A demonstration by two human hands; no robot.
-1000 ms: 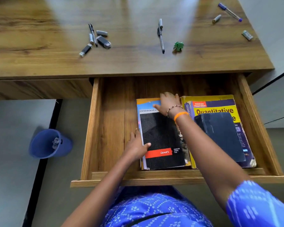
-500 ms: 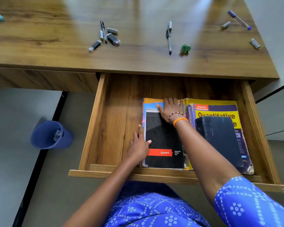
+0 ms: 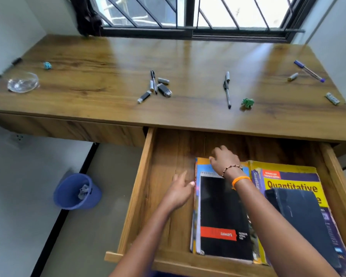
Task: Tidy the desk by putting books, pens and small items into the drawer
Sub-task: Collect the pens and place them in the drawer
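The open wooden drawer (image 3: 168,156) holds a black spiral pad (image 3: 222,216) on top of a blue-and-orange book (image 3: 203,166), and a yellow book (image 3: 288,176) with a dark wallet-like case (image 3: 302,216) on it. My left hand (image 3: 178,193) hovers just left of the pad, fingers relaxed, holding nothing. My right hand (image 3: 224,158) is above the far end of the blue book, fingers loosely curled, empty. On the desk lie a black pen (image 3: 227,90), a pen with USB sticks (image 3: 158,86), a green clip (image 3: 247,102) and a purple pen (image 3: 309,70).
A glass bowl (image 3: 22,82) and a small blue item (image 3: 47,65) sit at the desk's left end. Two small batteries (image 3: 332,98) lie at the right. A blue bin (image 3: 76,191) with crumpled paper stands on the floor left of the drawer. A barred window (image 3: 188,13) is behind.
Both hands have lifted off the spiral pad and drawn away from it. The camera has tilted up, bringing the whole desk and the window into view.
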